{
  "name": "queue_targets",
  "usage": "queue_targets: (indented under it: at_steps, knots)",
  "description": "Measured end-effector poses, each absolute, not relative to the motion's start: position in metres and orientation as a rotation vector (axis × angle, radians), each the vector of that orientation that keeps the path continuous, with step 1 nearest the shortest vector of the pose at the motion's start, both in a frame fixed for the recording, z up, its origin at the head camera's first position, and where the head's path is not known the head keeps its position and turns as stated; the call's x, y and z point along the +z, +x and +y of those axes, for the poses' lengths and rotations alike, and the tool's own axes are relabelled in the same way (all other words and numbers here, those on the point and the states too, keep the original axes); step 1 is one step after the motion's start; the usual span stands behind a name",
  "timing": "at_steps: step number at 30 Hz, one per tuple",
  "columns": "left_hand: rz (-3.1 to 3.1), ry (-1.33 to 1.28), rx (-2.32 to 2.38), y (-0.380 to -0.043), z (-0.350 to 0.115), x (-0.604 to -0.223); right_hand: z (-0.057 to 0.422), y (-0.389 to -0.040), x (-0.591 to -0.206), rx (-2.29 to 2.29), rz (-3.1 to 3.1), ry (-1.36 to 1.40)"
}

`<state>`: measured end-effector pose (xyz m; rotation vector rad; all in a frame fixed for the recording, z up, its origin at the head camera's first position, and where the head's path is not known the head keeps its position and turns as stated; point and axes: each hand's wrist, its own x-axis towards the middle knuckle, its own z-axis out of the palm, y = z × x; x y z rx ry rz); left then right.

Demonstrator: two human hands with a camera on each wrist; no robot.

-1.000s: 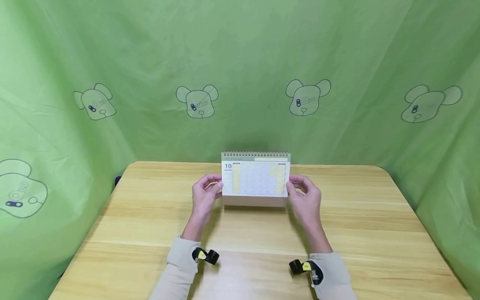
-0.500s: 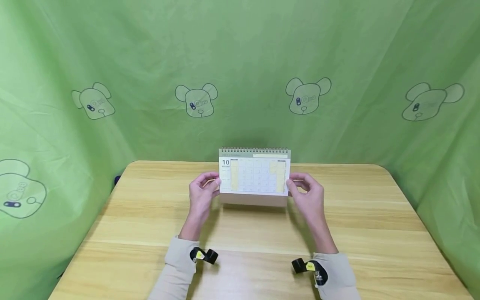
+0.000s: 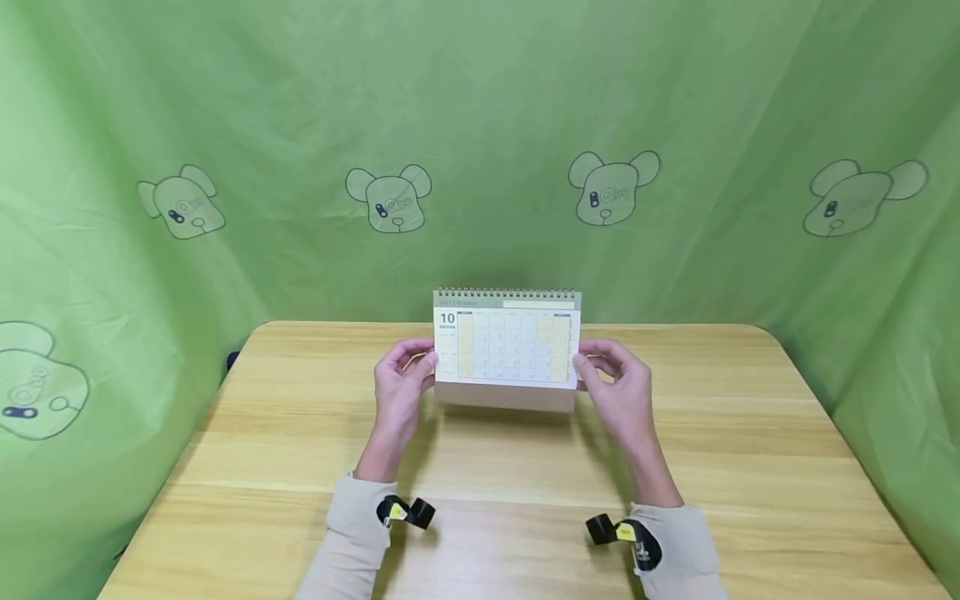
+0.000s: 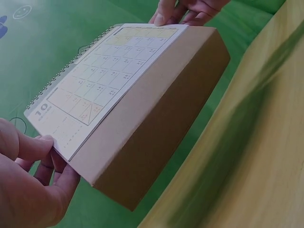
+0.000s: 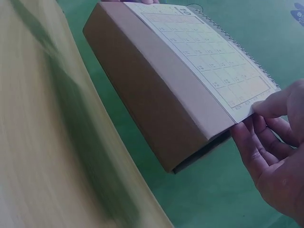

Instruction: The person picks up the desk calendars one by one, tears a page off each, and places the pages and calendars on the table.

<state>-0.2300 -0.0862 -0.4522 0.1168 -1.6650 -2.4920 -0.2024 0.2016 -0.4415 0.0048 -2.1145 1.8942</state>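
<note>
A spiral-bound desk calendar [image 3: 510,346] on a brown cardboard stand is held up off the table near its far edge, its "10" page facing me. My left hand [image 3: 399,383] pinches one side edge, with the thumb on the page and the fingers behind. At the opposite edge my right hand [image 3: 621,387] grips in the same way. The stand's brown base [image 4: 156,137] shows from below in the left wrist view, tilted above the tabletop. In the right wrist view, the open end of the stand [image 5: 202,149] is visible beside the right fingers [image 5: 266,137].
The wooden table [image 3: 495,533] spreads out beneath both forearms. A green curtain [image 3: 495,100] printed with bear heads hangs behind it and along both sides. Each sleeve cuff carries a small black camera, one on the left [image 3: 422,512] and one on the right [image 3: 600,529].
The calendar has risen a little and looks slightly larger, its left edge shifting left. Both hands keep their hold and have moved with it.
</note>
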Motion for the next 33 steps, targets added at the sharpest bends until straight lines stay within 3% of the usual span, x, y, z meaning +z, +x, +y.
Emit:
queue_targets:
  at_steps: [33]
  knots:
    - [-1.518,-0.395,-2.681,-0.219,-0.086,-0.433,0.211,-0.196,-0.418,2.092,-1.855,-0.096]
